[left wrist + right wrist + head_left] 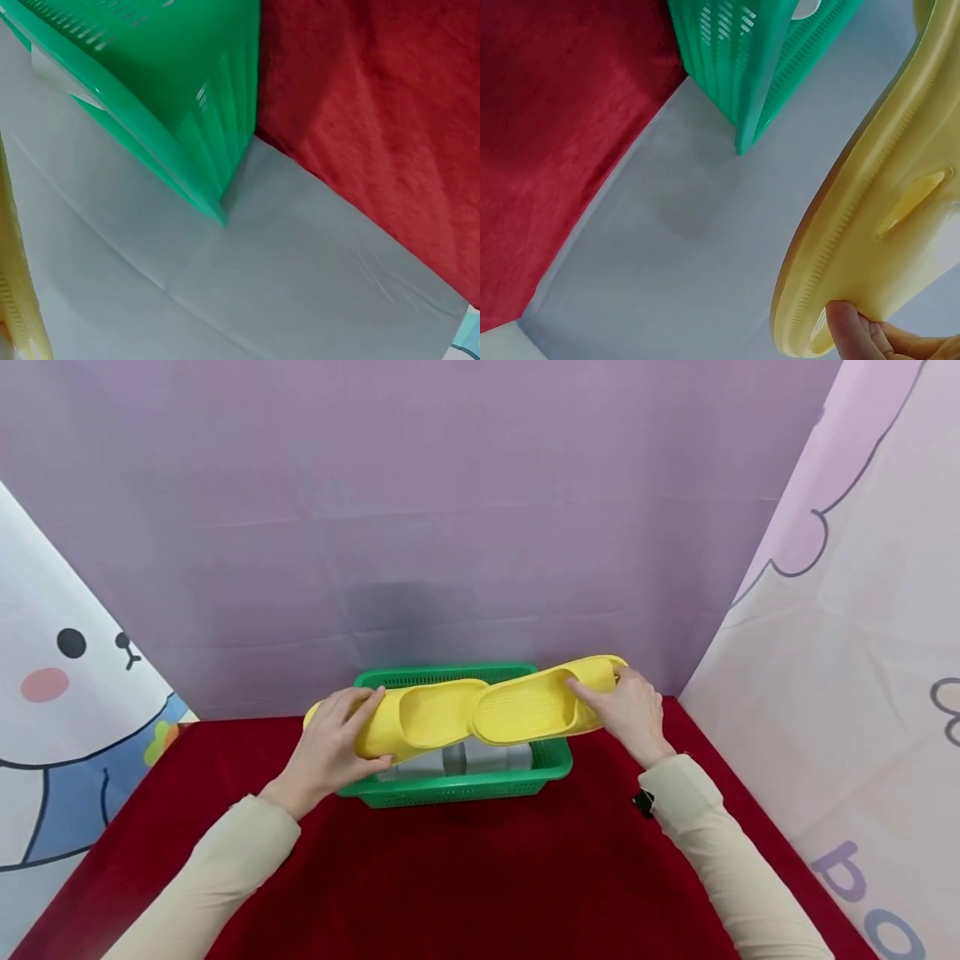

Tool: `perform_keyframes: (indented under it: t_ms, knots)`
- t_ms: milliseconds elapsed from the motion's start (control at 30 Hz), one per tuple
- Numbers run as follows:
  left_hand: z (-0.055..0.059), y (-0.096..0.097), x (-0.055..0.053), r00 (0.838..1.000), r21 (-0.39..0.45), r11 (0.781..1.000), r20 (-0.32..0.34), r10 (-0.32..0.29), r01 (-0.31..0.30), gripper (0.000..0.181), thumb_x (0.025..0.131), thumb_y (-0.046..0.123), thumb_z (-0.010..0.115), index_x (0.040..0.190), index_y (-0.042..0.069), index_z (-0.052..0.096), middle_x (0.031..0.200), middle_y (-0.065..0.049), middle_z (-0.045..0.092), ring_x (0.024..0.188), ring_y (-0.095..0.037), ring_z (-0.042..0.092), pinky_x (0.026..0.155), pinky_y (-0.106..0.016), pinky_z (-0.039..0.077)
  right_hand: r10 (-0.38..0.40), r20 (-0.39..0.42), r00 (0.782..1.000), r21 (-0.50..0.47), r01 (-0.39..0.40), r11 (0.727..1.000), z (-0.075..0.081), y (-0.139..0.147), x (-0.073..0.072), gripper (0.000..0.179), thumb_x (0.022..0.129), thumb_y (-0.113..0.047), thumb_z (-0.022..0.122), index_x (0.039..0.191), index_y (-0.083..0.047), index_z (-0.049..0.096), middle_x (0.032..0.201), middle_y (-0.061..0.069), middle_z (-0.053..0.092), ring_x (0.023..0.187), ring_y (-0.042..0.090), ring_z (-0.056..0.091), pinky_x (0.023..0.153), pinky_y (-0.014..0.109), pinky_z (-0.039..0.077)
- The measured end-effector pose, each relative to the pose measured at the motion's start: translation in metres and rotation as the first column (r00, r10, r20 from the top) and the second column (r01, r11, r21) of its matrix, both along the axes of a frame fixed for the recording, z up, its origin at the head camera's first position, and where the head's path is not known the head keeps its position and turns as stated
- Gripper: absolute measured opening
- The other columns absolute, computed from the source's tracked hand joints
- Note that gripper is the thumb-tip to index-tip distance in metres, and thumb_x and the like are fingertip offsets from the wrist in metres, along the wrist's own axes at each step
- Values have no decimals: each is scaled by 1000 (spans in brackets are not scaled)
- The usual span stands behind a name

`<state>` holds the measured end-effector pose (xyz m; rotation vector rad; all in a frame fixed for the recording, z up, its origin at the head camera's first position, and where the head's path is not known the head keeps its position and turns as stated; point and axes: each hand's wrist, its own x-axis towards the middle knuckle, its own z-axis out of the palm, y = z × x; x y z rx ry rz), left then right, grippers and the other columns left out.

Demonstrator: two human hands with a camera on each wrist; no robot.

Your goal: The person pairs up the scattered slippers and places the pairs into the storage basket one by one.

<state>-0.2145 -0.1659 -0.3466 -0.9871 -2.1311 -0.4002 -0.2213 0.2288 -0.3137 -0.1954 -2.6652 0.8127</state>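
Note:
Two yellow slippers are held up above a green plastic basket (457,792), their heel ends overlapping in the middle. My left hand (326,756) grips the left slipper (435,714) around its toe end, thumb below and fingers over the strap. The toe end of the right slipper (517,708) is in my right hand (632,712), with the thumb at the strap's opening. In the right wrist view, fingers (851,334) pinch the slipper's strap (900,255) near a slot. Only a yellow edge (13,277) of a slipper enters the left wrist view.
Greyish-white items (487,756) lie inside the basket, partly hidden by the slippers. The basket stands on a red cloth (465,877) against a lilac backdrop (450,527). Printed side panels (847,693) rise at left and right.

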Motion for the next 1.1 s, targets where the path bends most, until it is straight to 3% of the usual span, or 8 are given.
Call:
perform_keyframes:
  t_ms: [367,667,1100]
  knots:
    - [3,18,-1,1000,-41,999,-25,-13,12,84,55,32,79,128,0,51,115,-16,53,107,-33,48,90,-47,43,14,-26,1000,-46,-15,999,-2,-27,-2,92,68,-77,51,120,-1,52,100,15,59,88,31,54,84,45,42]
    - [2,26,0,998,-59,998,-69,4,-8,80,55,33,78,124,-1,54,112,-16,54,105,-33,49,92,-46,42,41,-21,999,-87,-42,995,-6,-47,5,102,67,-78,52,130,2,42,111,17,52,97,31,49,95,46,35]
    - [-2,29,4,998,-49,998,-62,21,-24,80,55,33,80,123,0,55,112,-15,55,106,-32,49,91,-46,44,70,-12,997,-114,-71,991,-10,-60,11,103,65,-78,54,132,-2,39,111,13,52,96,28,49,94,43,37]
